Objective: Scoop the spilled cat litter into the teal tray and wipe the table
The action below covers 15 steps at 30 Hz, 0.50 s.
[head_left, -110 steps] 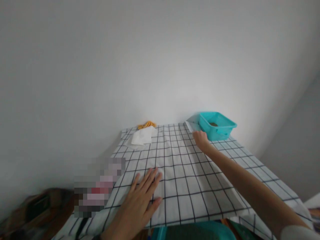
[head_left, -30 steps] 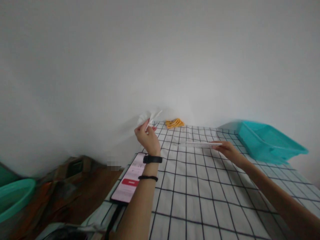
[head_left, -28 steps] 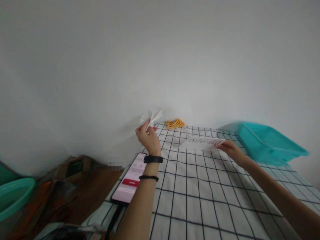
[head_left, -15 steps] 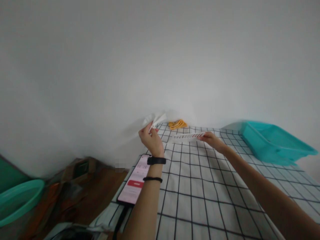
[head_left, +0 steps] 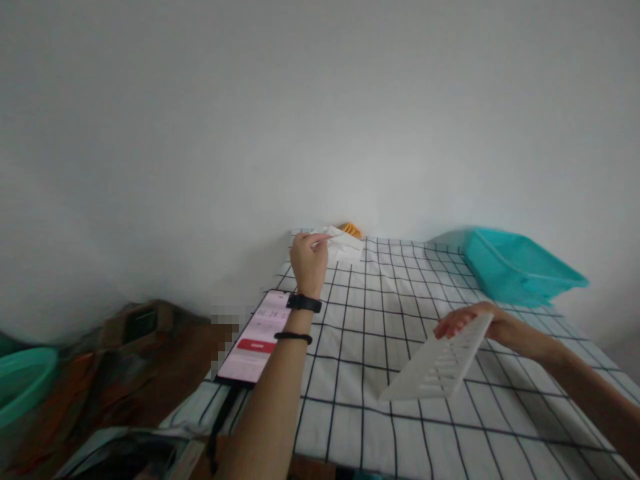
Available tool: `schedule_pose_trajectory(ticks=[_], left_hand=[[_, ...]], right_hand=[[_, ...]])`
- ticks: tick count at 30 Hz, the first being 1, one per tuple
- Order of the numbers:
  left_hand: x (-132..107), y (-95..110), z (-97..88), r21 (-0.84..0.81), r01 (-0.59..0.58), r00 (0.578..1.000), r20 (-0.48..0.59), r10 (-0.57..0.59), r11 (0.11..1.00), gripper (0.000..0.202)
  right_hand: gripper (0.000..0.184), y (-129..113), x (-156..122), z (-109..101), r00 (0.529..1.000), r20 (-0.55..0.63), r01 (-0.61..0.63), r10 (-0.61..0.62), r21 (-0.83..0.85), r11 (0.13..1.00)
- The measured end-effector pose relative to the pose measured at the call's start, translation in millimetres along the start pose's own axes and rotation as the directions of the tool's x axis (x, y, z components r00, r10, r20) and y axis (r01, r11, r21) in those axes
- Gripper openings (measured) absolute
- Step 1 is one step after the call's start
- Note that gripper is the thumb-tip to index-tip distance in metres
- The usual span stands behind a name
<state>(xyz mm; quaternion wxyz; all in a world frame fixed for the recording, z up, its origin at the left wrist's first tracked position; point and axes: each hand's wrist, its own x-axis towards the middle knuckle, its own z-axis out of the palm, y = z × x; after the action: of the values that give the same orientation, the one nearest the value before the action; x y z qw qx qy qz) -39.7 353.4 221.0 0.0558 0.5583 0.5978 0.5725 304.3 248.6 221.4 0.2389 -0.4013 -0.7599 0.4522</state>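
Near the far edge of the checked cloth, my left hand (head_left: 309, 263) pinches a thin white tissue (head_left: 343, 245) that hangs out to the right of the fingers. Behind the tissue an orange folded cloth (head_left: 351, 231) partly shows. My right hand (head_left: 473, 321) grips a white slotted plastic rack (head_left: 440, 363) by its upper edge. The rack is tilted, its lower edge close to the cloth; whether it touches, I cannot tell. On my left wrist are a black watch band and a dark hair tie.
A phone (head_left: 255, 340) with a lit timer screen lies at the left edge of the checked cloth (head_left: 370, 300). At the right stands a turquoise basin (head_left: 520, 267). Boxes (head_left: 137, 327) and a green tub (head_left: 27, 387) are on the floor at left.
My right hand has brought the rack nearer and to the right, tipping it from level to steeply tilted. The tissue in my left hand now spreads out lower, to the right. The view has shifted slightly.
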Motion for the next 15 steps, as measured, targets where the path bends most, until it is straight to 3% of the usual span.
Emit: schedule_pose_trajectory(ticks=[3, 5, 12, 13, 15], left_hand=[[-9.3, 4.9, 10.2, 0.062, -0.114, 0.976, 0.194, 0.1, 0.992, 0.027], [-14.5, 6.2, 13.9, 0.118, -0.15, 0.959, 0.26, 0.115, 0.982, 0.027], [-14.6, 3.7, 9.9, 0.248, -0.157, 0.959, 0.269, 0.088, 0.956, 0.035], [-14.3, 3.7, 9.5, 0.251, -0.16, 0.959, 0.267, 0.09, 0.955, 0.035], [-14.2, 4.4, 9.3, 0.255, -0.159, 0.962, 0.257, 0.091, 0.954, 0.036]], right_hand=[[0.036, 1.8, -40.0, 9.7, 0.998, 0.03, 0.045, -0.047, 0.061, 0.997], [0.033, -0.4, -62.7, 19.2, 0.991, 0.08, 0.101, -0.107, 0.077, 0.992], [0.027, -0.3, -126.9, 46.0, 0.975, 0.178, 0.117, -0.131, 0.087, 0.989], [0.025, 4.9, -135.2, 44.0, 0.981, 0.156, 0.111, -0.118, 0.054, 0.992], [0.024, 18.0, -148.8, 34.3, 0.998, -0.031, 0.053, -0.055, -0.072, 0.996]])
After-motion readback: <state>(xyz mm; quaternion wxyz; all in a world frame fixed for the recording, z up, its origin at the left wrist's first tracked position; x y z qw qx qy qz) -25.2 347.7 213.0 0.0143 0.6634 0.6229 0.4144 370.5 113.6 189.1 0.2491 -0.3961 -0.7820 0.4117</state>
